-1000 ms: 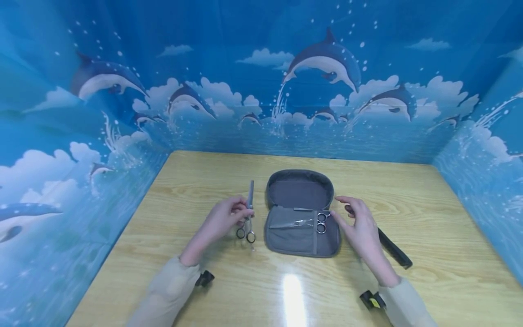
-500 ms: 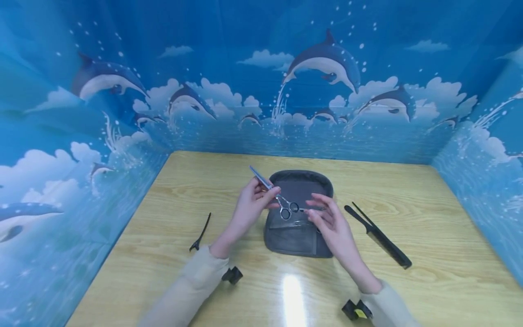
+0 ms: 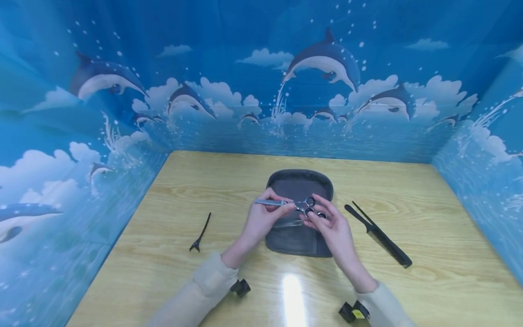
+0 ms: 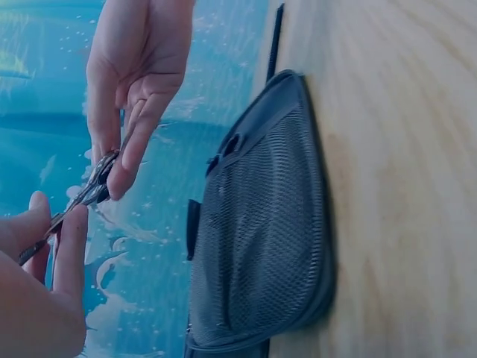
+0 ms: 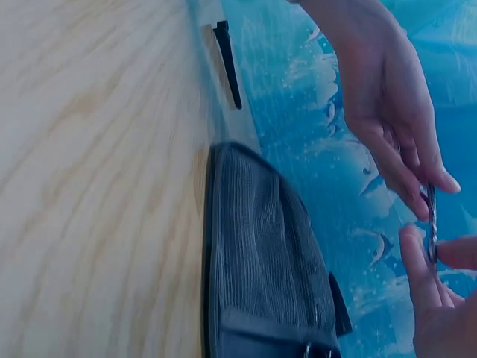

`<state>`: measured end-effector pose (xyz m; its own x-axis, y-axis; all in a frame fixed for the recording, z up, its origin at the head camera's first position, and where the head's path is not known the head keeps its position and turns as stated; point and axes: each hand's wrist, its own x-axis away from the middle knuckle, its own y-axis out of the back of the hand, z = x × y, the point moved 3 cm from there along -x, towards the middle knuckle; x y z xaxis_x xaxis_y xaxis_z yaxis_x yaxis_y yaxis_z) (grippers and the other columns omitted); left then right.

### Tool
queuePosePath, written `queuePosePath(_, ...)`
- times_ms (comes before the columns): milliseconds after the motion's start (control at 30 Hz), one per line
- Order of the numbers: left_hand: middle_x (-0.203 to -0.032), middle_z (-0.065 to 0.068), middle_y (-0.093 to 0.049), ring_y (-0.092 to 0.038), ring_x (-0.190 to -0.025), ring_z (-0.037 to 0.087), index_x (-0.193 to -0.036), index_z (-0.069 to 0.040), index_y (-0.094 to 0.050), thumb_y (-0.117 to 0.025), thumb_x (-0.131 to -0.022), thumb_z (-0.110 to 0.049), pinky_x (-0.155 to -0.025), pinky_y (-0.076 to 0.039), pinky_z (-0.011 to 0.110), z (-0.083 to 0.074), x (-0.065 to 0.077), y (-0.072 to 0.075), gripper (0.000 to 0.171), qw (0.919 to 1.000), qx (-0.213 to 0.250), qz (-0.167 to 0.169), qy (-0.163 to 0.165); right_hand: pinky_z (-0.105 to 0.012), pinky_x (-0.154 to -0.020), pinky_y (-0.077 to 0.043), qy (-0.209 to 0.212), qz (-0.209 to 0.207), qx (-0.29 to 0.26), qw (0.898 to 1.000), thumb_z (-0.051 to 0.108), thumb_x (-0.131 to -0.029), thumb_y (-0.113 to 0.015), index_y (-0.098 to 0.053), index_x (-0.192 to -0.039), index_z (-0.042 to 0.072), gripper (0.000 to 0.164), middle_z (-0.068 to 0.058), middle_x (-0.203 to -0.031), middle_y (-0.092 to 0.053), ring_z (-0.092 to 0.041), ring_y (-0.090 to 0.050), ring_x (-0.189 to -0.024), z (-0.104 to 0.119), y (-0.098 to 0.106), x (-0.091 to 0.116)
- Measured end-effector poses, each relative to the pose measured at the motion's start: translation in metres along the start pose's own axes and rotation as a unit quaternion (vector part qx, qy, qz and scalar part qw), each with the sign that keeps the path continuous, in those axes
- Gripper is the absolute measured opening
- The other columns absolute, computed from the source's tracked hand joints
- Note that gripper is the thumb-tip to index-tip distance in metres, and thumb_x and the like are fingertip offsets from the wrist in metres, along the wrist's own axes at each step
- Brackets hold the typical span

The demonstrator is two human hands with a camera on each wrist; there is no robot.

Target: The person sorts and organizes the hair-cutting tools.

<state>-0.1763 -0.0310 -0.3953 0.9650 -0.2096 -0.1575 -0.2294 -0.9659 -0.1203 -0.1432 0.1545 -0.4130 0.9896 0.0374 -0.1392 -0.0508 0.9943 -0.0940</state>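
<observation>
Above the open grey zip case (image 3: 290, 247), my left hand (image 3: 263, 215) pinches a pair of silver scissors (image 3: 271, 202) near the pivot, blades pointing left. My right hand (image 3: 333, 225) pinches the same scissors by the finger loops. In the left wrist view my left hand (image 4: 45, 298) and the right hand (image 4: 141, 82) meet along the scissors (image 4: 93, 186). The right wrist view has the scissors (image 5: 432, 224) edge-on between the right hand's fingertips (image 5: 414, 253) and the left hand. A second pair of scissors (image 3: 288, 224) lies in the case's pocket, partly hidden behind the right hand.
Left of the case a black hair clip (image 3: 198, 243) lies on the wooden table (image 3: 196, 181). A black comb (image 3: 388, 245) with a thin dark strip beside its handle lies to the right. A dolphin-print backdrop (image 3: 261, 113) stands around the table's back and sides.
My left hand has carried the scissors right, over the case, turning them from upright to nearly level. My right hand has moved in from the case's right edge and taken the finger loops.
</observation>
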Motion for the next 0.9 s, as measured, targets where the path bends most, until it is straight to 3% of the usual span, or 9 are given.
queuePosePath(233, -0.109, 0.021, -0.073, -0.074, -0.098, 0.028, -0.091, 0.004, -0.053, -0.076, -0.089, -0.002, -0.082, -0.061, 0.033, 0.007, 0.005, -0.005, 0.023, 0.9991, -0.028, 0.032, 0.001, -0.039, -0.080, -0.061, -0.034, 0.019, 0.040, 0.998, -0.001, -0.095, -0.068, -0.049, -0.142, -0.006, 0.051, -0.009, -0.095, -0.067, -0.017, -0.076, -0.083, 0.000, 0.014, -0.002)
queuePosePath(367, -0.108, 0.023, -0.073, -0.074, -0.095, 0.031, -0.091, 0.005, -0.054, -0.076, -0.089, -0.001, -0.081, -0.061, 0.035, 0.010, 0.005, -0.006, 0.023, 0.9989, -0.030, 0.035, 0.007, -0.044, -0.082, -0.060, -0.035, 0.024, 0.048, 0.998, -0.003, -0.092, -0.071, -0.052, -0.137, -0.007, 0.049, -0.009, -0.100, -0.068, -0.016, -0.075, -0.085, 0.000, 0.018, -0.002)
queuePosePath(567, -0.106, 0.022, -0.074, -0.075, -0.094, 0.033, -0.088, 0.005, -0.053, -0.077, -0.088, -0.002, -0.079, -0.062, 0.034, 0.013, 0.004, -0.010, 0.024, 0.9979, -0.050, 0.042, -0.001, -0.036, -0.079, -0.062, -0.035, 0.012, 0.076, 0.996, -0.007, -0.088, -0.073, -0.055, -0.133, -0.007, 0.049, -0.012, -0.106, -0.065, -0.013, -0.075, -0.085, 0.000, 0.022, -0.003)
queuePosePath(767, -0.103, 0.018, -0.076, -0.074, -0.084, 0.016, -0.085, 0.002, -0.055, -0.081, -0.085, -0.005, -0.070, -0.059, 0.021, 0.011, 0.005, -0.010, 0.027, 0.9952, -0.088, 0.041, -0.013, -0.038, -0.074, -0.063, -0.045, 0.029, 0.122, 0.991, -0.007, -0.088, -0.074, -0.058, -0.133, -0.008, 0.048, -0.021, -0.101, -0.067, -0.014, -0.075, -0.079, 0.003, 0.027, -0.005)
queuePosePath(900, -0.101, 0.014, -0.077, -0.061, -0.067, 0.005, -0.083, -0.001, -0.058, -0.084, -0.083, -0.008, -0.058, -0.046, 0.015, 0.010, 0.006, -0.010, 0.026, 0.9918, -0.118, 0.044, -0.021, -0.041, -0.073, -0.063, -0.078, 0.046, 0.159, 0.983, -0.002, -0.087, -0.077, -0.061, -0.131, -0.006, 0.047, -0.019, -0.097, -0.071, -0.017, -0.075, -0.078, 0.008, 0.033, -0.006)
